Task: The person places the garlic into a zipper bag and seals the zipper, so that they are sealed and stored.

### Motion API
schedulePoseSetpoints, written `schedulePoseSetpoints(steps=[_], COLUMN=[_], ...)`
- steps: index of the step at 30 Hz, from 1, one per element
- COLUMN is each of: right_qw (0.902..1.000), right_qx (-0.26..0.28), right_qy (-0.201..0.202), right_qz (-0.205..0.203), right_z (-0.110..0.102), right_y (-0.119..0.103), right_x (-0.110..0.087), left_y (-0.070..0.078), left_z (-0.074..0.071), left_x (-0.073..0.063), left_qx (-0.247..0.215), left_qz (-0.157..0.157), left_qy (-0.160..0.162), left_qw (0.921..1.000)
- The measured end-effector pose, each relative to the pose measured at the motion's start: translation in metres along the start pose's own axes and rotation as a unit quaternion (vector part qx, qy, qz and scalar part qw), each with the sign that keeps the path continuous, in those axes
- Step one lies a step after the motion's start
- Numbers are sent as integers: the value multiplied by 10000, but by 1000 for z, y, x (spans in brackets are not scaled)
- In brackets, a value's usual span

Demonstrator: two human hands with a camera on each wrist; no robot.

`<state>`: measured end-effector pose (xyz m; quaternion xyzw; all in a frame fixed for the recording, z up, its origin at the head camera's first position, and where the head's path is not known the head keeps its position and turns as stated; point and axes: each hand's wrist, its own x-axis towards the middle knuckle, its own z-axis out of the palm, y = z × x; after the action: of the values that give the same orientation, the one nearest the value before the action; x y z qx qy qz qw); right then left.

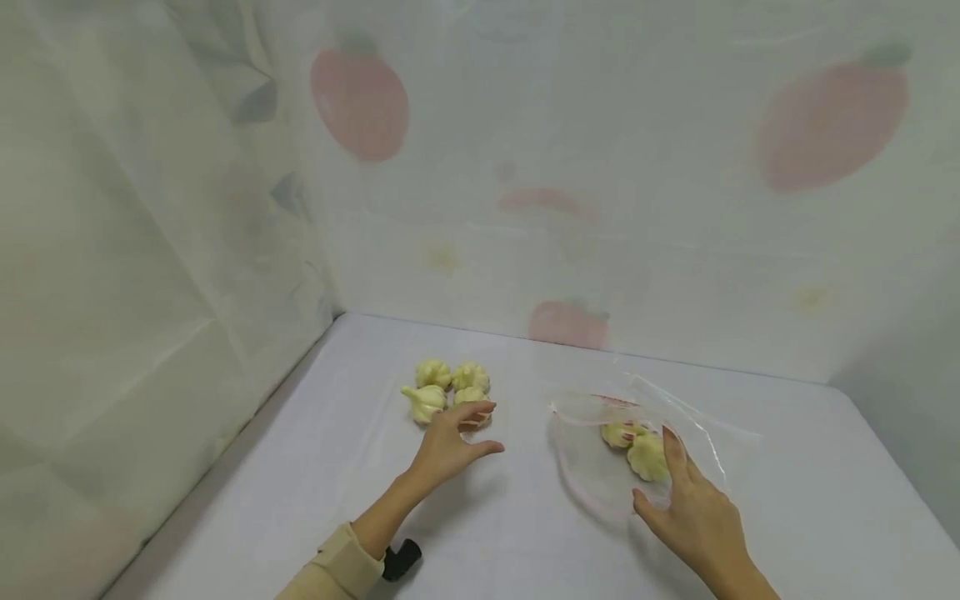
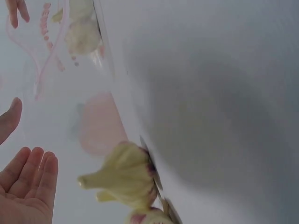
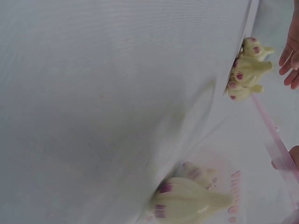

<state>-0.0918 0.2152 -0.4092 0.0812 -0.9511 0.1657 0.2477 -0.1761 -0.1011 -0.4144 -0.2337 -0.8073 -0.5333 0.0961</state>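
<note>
Foreground: a beige fabric sleeve [image 1: 341, 562] on the left arm. Right grip [image 1: 697, 504]: thumb and forefinger stand apart at a clear plastic bag with pink edging [image 1: 588, 467]; whether it grasps the film cannot be told. Two pale yellow-green, purple-marked garlic bulbs [image 1: 648, 457] lie inside, beside the forefinger. Left grip [image 1: 450, 450]: released, holding nothing; four similar bulbs [image 1: 427, 402] cluster on the white table [image 1: 510, 533] just beyond it. Background: a pale strawberry-printed sheet [image 1: 637, 125].
</note>
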Motion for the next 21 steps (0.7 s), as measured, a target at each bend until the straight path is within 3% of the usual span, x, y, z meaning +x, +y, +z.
schedulePoseSetpoints(steps=[21], right_qw=[10000], right_qx=[56], right_qy=[31], right_qz=[-48], right_z=[1], right_y=[-2], right_x=[-3], left_y=[-21], left_z=[-47], left_x=[-1], left_qx=[450], left_qz=[-523], left_qy=[924], left_qw=[9933])
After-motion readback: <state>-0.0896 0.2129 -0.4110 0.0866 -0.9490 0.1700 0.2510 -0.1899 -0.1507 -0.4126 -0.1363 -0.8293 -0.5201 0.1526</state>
